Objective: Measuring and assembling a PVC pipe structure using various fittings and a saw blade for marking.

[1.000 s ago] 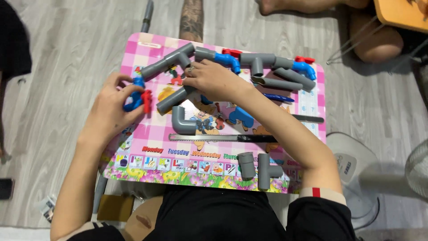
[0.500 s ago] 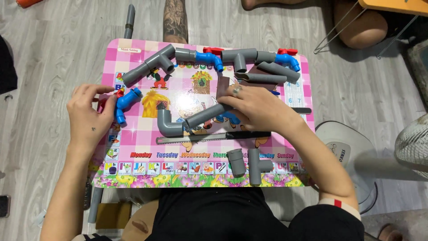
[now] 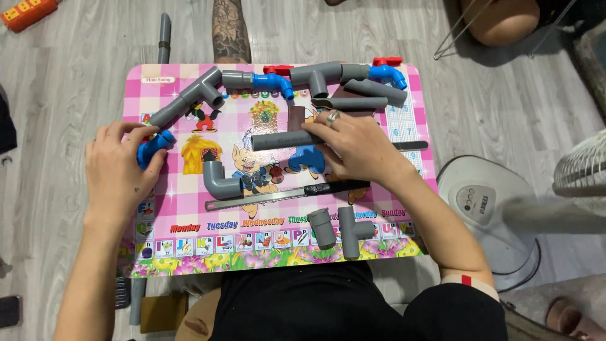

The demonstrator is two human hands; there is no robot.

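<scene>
On a pink checked children's table (image 3: 177, 189), my left hand (image 3: 117, 170) grips a blue elbow valve (image 3: 153, 147) at the table's left edge, joined to a grey pipe with a tee (image 3: 189, 98). My right hand (image 3: 356, 145), a ring on one finger, holds a straight grey pipe (image 3: 281, 140) lying flat across the middle. A grey elbow (image 3: 218, 180) lies just below and to the left of that pipe. A hacksaw blade with a black taped handle (image 3: 271, 197) rests under my right hand.
Along the far edge runs a chain of grey pipes with blue valves (image 3: 274, 82) and red handles. A short grey coupling (image 3: 322, 227) and a tee (image 3: 352, 232) sit near the front edge. A white fan base (image 3: 480, 202) stands right; another person's tattooed leg (image 3: 230, 28) is beyond the table.
My right hand has drawn the straight grey pipe back from the top-left assembly to the table's middle and laid it level. My left hand stays at the blue valve on the left edge.
</scene>
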